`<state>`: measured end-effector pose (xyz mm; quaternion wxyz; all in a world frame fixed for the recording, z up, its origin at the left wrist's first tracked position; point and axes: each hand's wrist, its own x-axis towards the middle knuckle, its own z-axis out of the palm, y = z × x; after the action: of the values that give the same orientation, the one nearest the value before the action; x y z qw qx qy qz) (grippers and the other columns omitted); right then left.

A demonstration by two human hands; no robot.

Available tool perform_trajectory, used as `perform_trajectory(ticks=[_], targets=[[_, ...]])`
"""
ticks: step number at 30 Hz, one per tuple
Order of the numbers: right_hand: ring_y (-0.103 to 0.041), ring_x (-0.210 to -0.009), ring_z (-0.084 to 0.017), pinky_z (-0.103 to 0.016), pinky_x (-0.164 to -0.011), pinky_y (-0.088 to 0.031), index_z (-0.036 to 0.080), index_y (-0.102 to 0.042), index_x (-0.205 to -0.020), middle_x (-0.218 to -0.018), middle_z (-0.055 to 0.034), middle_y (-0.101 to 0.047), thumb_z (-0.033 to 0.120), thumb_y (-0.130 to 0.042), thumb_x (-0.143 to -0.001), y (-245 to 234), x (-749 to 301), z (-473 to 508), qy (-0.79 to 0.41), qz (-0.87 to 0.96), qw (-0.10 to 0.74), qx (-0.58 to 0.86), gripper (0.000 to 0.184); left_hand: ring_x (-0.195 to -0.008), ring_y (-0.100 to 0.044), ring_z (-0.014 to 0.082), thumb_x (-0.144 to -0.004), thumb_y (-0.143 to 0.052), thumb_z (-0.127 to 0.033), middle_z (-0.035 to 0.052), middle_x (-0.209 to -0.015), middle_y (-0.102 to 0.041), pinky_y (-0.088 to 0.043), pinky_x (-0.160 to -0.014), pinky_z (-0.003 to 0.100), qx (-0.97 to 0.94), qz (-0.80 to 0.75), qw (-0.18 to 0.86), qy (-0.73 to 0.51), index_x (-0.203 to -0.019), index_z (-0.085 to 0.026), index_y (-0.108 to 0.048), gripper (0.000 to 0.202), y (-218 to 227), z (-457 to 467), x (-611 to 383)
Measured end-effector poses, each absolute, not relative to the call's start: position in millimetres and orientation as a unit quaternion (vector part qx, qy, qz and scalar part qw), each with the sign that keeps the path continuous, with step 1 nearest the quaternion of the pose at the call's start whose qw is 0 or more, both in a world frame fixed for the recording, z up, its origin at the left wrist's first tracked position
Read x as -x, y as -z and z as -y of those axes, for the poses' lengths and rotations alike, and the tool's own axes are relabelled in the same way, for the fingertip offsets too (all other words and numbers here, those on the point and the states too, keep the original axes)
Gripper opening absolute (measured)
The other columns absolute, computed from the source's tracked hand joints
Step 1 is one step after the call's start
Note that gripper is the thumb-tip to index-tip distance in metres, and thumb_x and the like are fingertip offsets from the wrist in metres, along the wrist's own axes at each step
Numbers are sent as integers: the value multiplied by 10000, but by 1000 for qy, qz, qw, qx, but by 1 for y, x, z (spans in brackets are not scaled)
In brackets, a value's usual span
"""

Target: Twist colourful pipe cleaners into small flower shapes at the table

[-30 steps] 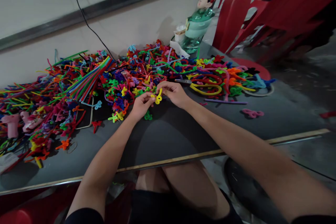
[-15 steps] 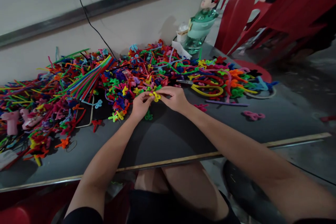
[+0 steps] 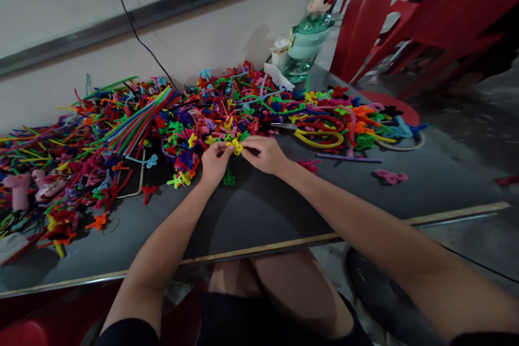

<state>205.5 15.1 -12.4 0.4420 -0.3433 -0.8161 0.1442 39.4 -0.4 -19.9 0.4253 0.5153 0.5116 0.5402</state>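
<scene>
A small yellow pipe-cleaner piece (image 3: 236, 146), bent into loops, sits between my two hands above a dark grey table (image 3: 263, 205). My left hand (image 3: 214, 162) pinches its left side with closed fingers. My right hand (image 3: 263, 154) pinches its right side, fingers curled. A green looped pipe-cleaner shape (image 3: 229, 178) lies on the table just below my left hand. Behind both hands spreads a big heap of coloured pipe cleaners and twisted shapes (image 3: 182, 119).
A bundle of straight pipe cleaners (image 3: 138, 119) lies in the heap at left. Scissors (image 3: 284, 126), a pink twisted shape (image 3: 390, 176) and a purple stem (image 3: 348, 159) lie at right. A green figurine bottle (image 3: 308, 38) stands by the wall; red plastic chairs (image 3: 405, 21) stand beyond.
The yellow piece was a longer open loop held higher; now it is a tighter knot held lower, with both hands drawn closer together around it.
</scene>
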Motion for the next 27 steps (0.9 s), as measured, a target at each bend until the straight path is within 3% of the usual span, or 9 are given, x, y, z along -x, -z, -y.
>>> perform_trajectory(ticks=[5, 9, 12, 16, 22, 27], targets=[[-554, -595, -120, -246, -562, -438, 158, -698, -834, -711, -43, -661, 304, -550, -873, 9, -204, -14, -170, 815, 470, 293, 211, -616, -596, 108, -708, -739, -444, 10, -699, -659, -489, -621, 240, -536, -493, 407, -551, -746, -163, -620, 307, 22, 0, -39], [-552, -605, -119, -245, -554, -413, 157, -682, -743, -714, -45, -667, 425, -589, -867, 10, -205, -18, -254, 773, 479, 331, 309, -566, -575, 117, -780, -663, -491, 8, -656, -642, -470, -569, 245, -591, -488, 383, -515, -745, -169, -635, 325, 19, 0, -34], [-529, -588, -120, -248, -542, -392, 152, -671, -750, -677, -34, -644, 519, -608, -828, 14, -206, -24, -337, 737, 455, 368, 380, -669, -619, 153, -915, -494, -428, 37, -713, -673, -492, -652, 280, -686, -498, 243, -472, -804, -172, -664, 327, 12, 0, -27], [-460, -568, -97, -246, -542, -346, 150, -633, -756, -655, -9, -580, 566, -607, -806, 18, -205, -29, -400, 717, 430, 376, 420, -864, -645, 189, -950, -457, -334, 79, -864, -719, -497, -812, 325, -793, -466, 31, -392, -829, -170, -672, 296, 6, 0, -19], [-286, -479, -63, -247, -480, -206, 163, -566, -700, -519, 70, -375, 635, -620, -739, 16, -208, -34, -509, 693, 361, 360, 477, -979, -647, 175, -974, -368, -175, 76, -1035, -725, -518, -857, 307, -837, -411, -92, -349, -1113, -188, -654, 319, 5, -3, -15], [-267, -481, -54, -251, -484, -174, 162, -562, -714, -526, 78, -375, 573, -674, -718, 11, -217, -37, -577, 697, 277, 323, 426, -960, -662, 184, -972, -430, -222, 68, -990, -732, -532, -810, 296, -883, -350, -163, -268, -1092, -173, -665, 269, -1, -3, -8]])
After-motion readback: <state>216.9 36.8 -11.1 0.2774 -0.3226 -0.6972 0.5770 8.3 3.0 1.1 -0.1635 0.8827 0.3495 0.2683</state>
